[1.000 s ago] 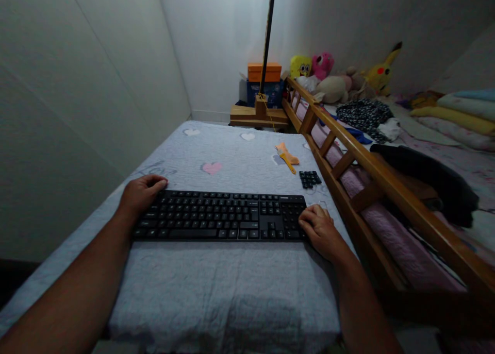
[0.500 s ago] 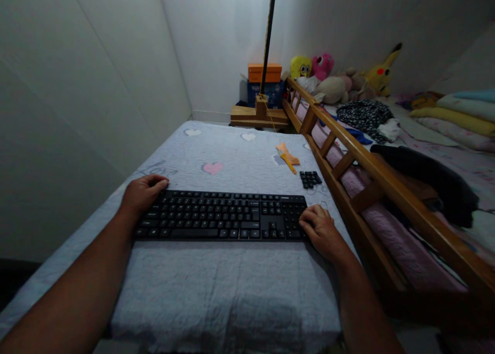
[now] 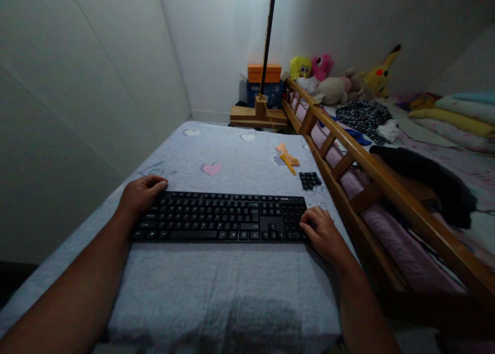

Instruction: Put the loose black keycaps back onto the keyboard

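A black computer keyboard (image 3: 209, 217) lies flat on the light blue cloth, its long side across in front of me. My left hand (image 3: 141, 194) is closed at its far left end, thumb pointing right along the back corner. At the opposite end, my right hand (image 3: 319, 228) has its fingers and thumb drawn together on the right edge, beside the number pad. That pad (image 3: 294, 217) looks flatter than the other keys, with small dark stubs. Just beyond it lies a cluster of loose black keycaps (image 3: 310, 180). My fingers' undersides are hidden.
A yellow-handled brush (image 3: 288, 164) lies against an orange cloth (image 3: 292, 157) farther back. Close behind my right hand is a thin wire piece (image 3: 323, 205). A wooden bed rail (image 3: 359, 163) borders the right side; a stand with a wooden base (image 3: 259, 116) is at the far end.
Almost nothing differs; the view shifts very slightly. Both hands stay at the two ends of the keyboard.
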{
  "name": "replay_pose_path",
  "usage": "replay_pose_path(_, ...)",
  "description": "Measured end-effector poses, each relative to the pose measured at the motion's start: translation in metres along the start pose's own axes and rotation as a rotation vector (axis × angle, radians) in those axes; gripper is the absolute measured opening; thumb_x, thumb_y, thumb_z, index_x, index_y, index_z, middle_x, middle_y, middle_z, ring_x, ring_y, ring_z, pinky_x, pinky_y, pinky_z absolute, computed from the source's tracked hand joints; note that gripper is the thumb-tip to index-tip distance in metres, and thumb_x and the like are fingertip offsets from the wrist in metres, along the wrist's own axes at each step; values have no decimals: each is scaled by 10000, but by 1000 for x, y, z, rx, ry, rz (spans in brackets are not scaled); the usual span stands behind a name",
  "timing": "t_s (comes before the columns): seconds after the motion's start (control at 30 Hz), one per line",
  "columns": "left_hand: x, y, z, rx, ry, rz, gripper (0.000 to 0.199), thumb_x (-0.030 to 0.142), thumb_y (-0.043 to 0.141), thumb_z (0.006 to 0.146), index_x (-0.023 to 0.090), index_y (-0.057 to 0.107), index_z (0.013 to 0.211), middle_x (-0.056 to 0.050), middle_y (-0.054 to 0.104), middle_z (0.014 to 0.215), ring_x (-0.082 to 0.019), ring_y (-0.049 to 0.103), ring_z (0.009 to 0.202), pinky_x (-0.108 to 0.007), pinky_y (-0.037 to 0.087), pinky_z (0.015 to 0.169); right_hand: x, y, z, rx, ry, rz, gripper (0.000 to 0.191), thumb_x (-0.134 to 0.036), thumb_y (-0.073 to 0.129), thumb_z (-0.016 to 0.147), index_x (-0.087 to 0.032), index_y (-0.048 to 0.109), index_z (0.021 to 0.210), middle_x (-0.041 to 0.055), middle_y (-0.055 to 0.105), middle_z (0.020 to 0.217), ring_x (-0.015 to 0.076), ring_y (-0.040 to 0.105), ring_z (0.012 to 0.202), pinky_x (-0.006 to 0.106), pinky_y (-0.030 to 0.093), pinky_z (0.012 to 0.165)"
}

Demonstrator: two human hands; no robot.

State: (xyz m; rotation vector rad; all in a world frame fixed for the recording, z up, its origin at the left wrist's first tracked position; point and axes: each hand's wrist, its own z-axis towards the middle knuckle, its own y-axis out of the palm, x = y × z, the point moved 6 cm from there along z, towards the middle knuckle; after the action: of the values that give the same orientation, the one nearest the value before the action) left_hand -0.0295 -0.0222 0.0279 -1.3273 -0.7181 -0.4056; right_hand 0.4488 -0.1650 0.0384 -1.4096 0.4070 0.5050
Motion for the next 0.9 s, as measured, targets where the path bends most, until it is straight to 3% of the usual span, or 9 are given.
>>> replay_pose_path(0.13, 0, -1, 0, 11, -9, 7, 414, 508, 583, 625, 182, 703, 851, -59, 742, 895, -256, 665, 883, -326, 500, 828, -3, -3, 0, -3, 5, 7, 104, -246, 523, 853, -232, 564, 759, 48, 588, 895, 235, 525, 956, 388, 394, 888)
replay_pose_path(0.27, 0, -1, 0, 1, -3, 2, 433, 529, 577, 621, 187, 701, 857, -63, 742, 901, -267, 668, 894, -336, 499, 832, -3, -24, 9, 12, 4, 34, 121, -283, 515, 847, -225, 586, 768, 49, 626, 893, 223, 568, 928, 361, 419, 867)
replay_pose_path(0.47, -1, 0, 1, 3, 17, 4, 424, 531, 576, 624, 194, 702, 849, -57, 741, 878, -264, 670, 876, -328, 503, 808, 27, -64, 56, 185, 124, -102, 127, -294, 532, 786, -211, 614, 734, 36, 661, 776, 186, 589, 742, 295, 416, 701)
replay_pose_path(0.63, -3, 0, 1, -8, -18, -12, 452, 539, 570, 607, 183, 696, 857, -68, 737, 891, -266, 667, 872, -335, 498, 819, 60, -55, 90, 255, 300, -198, 76, -223, 553, 749, -206, 594, 688, 30, 658, 715, 175, 581, 698, 280, 380, 659)
replay_pose_path(0.9, -4, 1, 2, -3, 0, 9, 445, 544, 580, 619, 195, 709, 862, -56, 743, 897, -263, 664, 883, -334, 495, 841, 81, -35, 99, 328, 386, -176, 109, -277, 594, 751, -204, 591, 671, 54, 668, 709, 188, 578, 678, 287, 365, 622)
